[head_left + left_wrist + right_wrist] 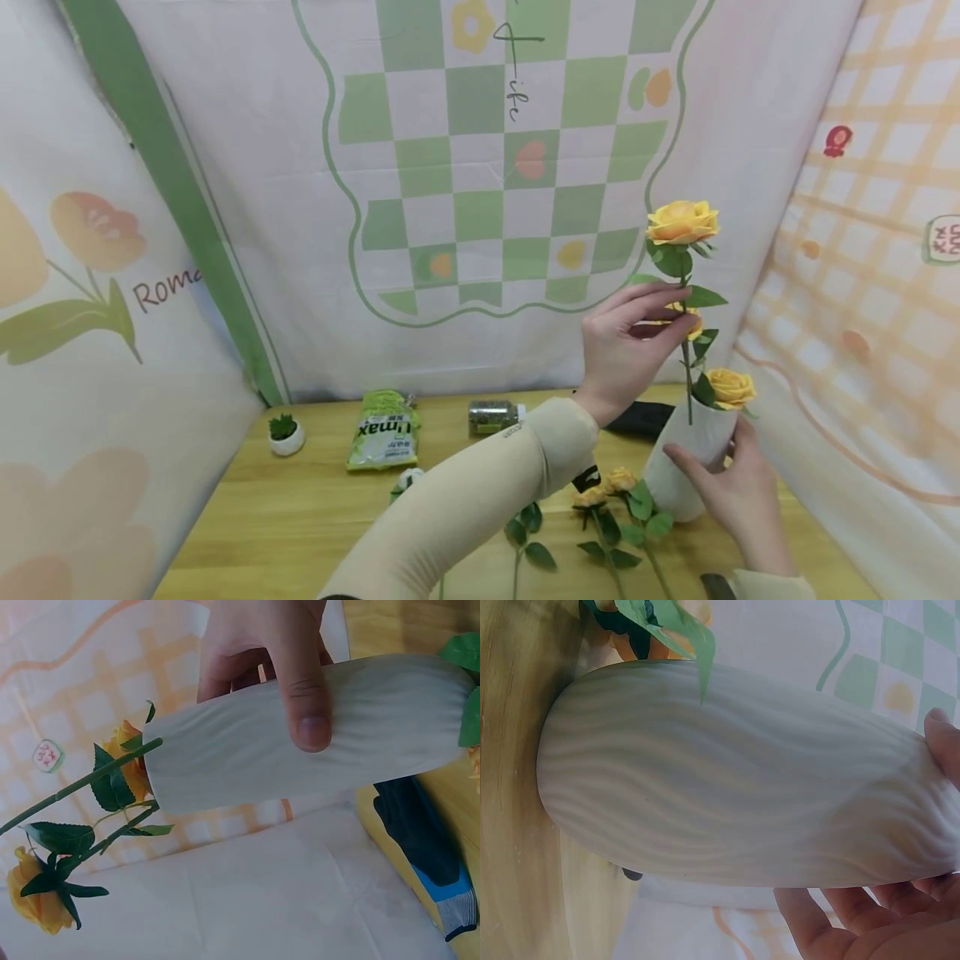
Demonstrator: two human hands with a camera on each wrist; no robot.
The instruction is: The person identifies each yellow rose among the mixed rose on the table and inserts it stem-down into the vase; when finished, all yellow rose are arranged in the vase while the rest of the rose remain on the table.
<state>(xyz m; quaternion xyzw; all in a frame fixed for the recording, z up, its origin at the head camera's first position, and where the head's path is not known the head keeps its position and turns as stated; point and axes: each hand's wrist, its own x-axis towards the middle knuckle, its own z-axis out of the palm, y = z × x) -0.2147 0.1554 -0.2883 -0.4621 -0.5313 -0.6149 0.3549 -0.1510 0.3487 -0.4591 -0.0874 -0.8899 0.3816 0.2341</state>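
Observation:
My left hand (628, 350) pinches the stem of a yellow rose (682, 223) between thumb and fingers. The stem's lower end hangs by the mouth of a white ribbed vase (686, 454), and in the left wrist view it overlaps the rim. My right hand (746, 496) grips the vase, which leans to one side, with the thumb across its front (307, 712). One yellow rose (729, 389) sits at the vase's mouth; another (693, 323) is partly hidden behind my left fingers. Whether the base touches the table is unclear.
Several yellow roses (592, 497) lie on the wooden table (247, 517) beside the vase. Farther back are a green bag (384, 429), a clear jar (491, 417) and a small potted succulent (286, 435). A dark glove (420, 832) with blue lies behind the vase.

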